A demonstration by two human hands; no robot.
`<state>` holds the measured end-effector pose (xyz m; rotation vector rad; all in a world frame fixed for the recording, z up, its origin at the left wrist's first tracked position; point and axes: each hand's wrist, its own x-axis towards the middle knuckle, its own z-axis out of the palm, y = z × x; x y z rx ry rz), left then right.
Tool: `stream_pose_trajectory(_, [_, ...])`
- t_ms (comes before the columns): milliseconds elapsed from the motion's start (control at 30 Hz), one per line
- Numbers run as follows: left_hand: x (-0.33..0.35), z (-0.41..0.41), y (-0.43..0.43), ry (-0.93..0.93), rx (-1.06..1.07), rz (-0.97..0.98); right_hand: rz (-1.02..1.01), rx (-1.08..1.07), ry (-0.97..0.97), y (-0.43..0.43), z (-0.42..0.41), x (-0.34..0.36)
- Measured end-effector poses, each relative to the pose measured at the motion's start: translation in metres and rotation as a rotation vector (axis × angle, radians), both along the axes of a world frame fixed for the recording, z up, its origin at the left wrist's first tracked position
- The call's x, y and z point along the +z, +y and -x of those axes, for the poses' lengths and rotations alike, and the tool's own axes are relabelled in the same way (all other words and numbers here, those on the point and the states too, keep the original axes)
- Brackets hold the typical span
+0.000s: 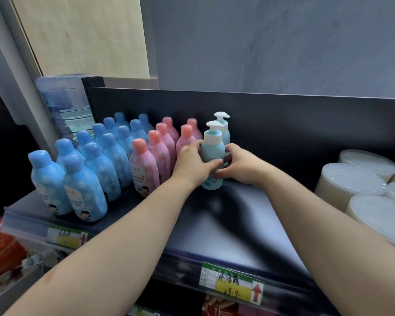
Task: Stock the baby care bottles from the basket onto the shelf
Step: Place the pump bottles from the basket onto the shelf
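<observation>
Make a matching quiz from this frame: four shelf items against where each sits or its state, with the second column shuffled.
Items
1. blue bottles
2. pink bottles
3. front pump bottle
4. white round packs

Place or state
A. right end of the shelf
B. held by left hand and right hand
C. left end of the shelf
D. directly left of the front pump bottle

Pairs: 1-C, 2-D, 3-B, 4-A

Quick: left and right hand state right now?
Left hand: closed grip on the front teal pump bottle.
Right hand: closed grip on the same bottle, from its right side.
</observation>
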<state>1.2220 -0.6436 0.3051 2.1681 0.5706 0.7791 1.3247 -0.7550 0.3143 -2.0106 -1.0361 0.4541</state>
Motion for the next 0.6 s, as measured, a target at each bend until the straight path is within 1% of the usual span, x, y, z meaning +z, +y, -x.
stream_pose_trajectory(67, [0.000,0.001,-0.002,0.011,-0.004,0.025,-0.034,-0.082,-0.097,0.008,0.007,-0.007])
stream_pose_trajectory(200, [-0.003,0.017,-0.002,0.026,-0.005,0.007,-0.032,-0.163,-0.206,0.018,0.004,-0.013])
stream_pose_trajectory(267, [-0.010,0.027,0.002,0.055,0.000,0.003,-0.035,-0.188,-0.216,0.018,0.002,-0.012])
stream_pose_trajectory(433, [-0.018,0.045,0.006,0.136,-0.065,-0.002,-0.045,-0.235,-0.208,0.025,0.009,-0.013])
stream_pose_trajectory(600, [-0.017,0.061,0.001,0.124,-0.080,0.030,-0.059,-0.326,-0.199,0.031,0.021,-0.015])
